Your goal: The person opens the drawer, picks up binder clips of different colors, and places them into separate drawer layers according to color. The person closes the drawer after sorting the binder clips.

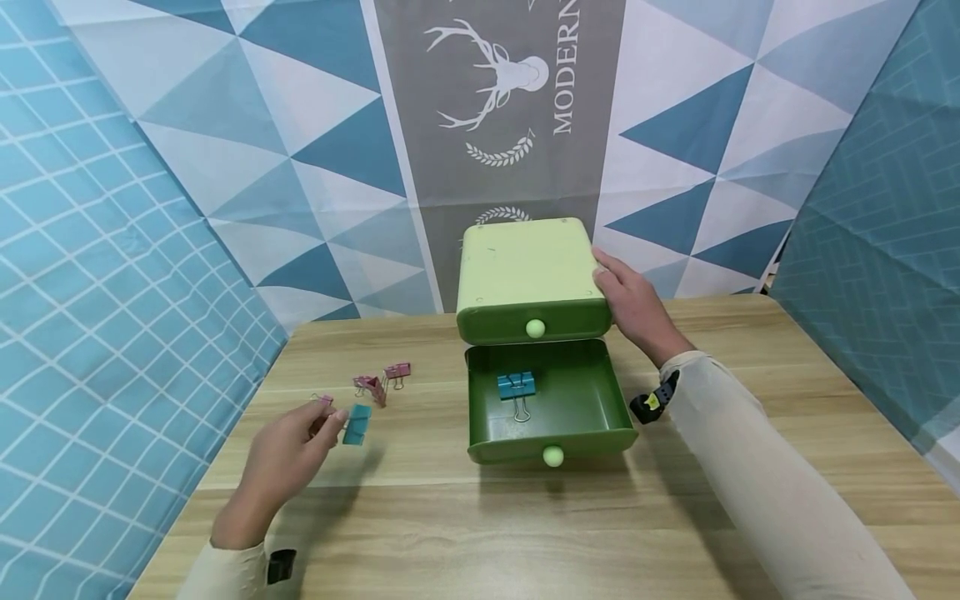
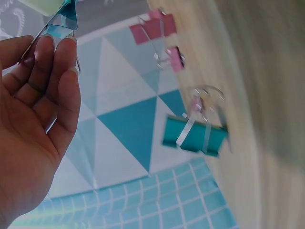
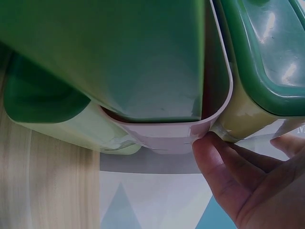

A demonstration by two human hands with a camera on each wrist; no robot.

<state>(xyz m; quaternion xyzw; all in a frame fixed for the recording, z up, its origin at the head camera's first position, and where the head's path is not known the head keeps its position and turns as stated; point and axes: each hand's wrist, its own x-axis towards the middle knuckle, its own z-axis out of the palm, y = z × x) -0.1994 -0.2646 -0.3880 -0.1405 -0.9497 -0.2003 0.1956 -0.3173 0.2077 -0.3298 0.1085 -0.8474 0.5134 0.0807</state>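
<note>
Between thumb and fingers, my left hand point(image 1: 288, 454) pinches a teal binder clip point(image 1: 357, 424) above the table; the left wrist view shows that clip point(image 2: 66, 19) at its upper edge. Another teal binder clip point(image 2: 195, 135) stands near this hand, behind it in the head view. Several pink binder clips point(image 1: 397, 370) lie just beyond. My right hand point(image 1: 636, 304) rests against the right side of the green drawer unit point(image 1: 528, 258), its fingers point(image 3: 231, 167) touching the casing. Below the unit's top drawer, a drawer point(image 1: 552, 429) is pulled out, with a blue binder clip point(image 1: 516, 385) inside.
The drawer unit stands at the back of the wooden table point(image 1: 420, 533), close to a patterned cloth backdrop point(image 1: 322, 150). A blue checked cloth point(image 1: 112, 275) hangs along the left side. Another blue cloth point(image 1: 877, 225) borders the right. The open drawer juts out over the table.
</note>
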